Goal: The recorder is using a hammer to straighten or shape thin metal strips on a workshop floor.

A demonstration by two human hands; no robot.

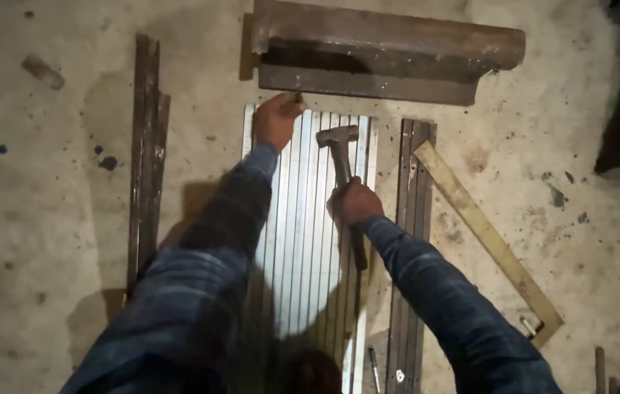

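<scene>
Pointing away from the person, hammer (344, 171), lengthwise along metal strips (310, 233).

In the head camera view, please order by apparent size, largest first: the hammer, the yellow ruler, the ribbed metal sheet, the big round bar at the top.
1. Ribbed metal sheet, partly covered by the arms.
2. Big round bar.
3. Yellow ruler, as long but far thinner, so this rank is unsure.
4. Hammer.

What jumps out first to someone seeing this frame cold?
The bright silver ribbed metal strips at centre, lying side by side on the concrete floor. The right hand grips a hammer over them, while the left hand presses on their far end. Just beyond lies a heavy rusty steel rail, across the top.
</scene>
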